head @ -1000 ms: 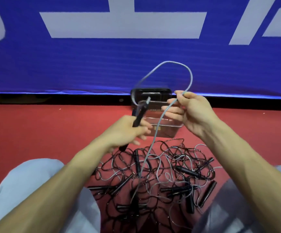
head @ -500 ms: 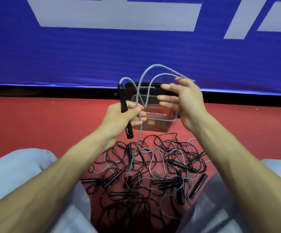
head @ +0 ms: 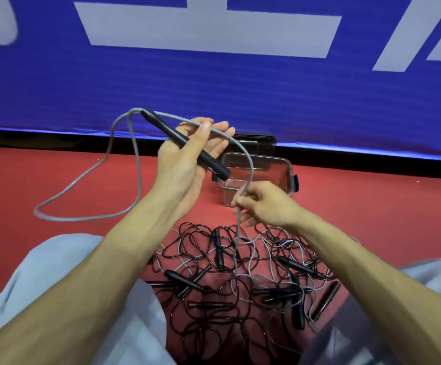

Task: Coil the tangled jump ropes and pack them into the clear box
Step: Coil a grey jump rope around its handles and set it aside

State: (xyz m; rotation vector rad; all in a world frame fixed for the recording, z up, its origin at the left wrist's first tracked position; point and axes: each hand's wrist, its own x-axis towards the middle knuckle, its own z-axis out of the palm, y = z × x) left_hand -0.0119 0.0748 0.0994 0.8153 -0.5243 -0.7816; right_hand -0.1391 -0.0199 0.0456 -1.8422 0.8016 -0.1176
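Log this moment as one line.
left hand: holds black handle | right hand: pinches grey rope | clear box: open | rope pile: tangled

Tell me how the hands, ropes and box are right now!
left hand, holding the black handle at a tilt.
right hand, pinching the grey rope.
grey rope, looped in the air between both hands.
rope pile, tangled on the floor.
clear box, open, looks empty.

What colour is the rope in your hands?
The rope is grey, with a black handle. The head view, the only one, shows it.
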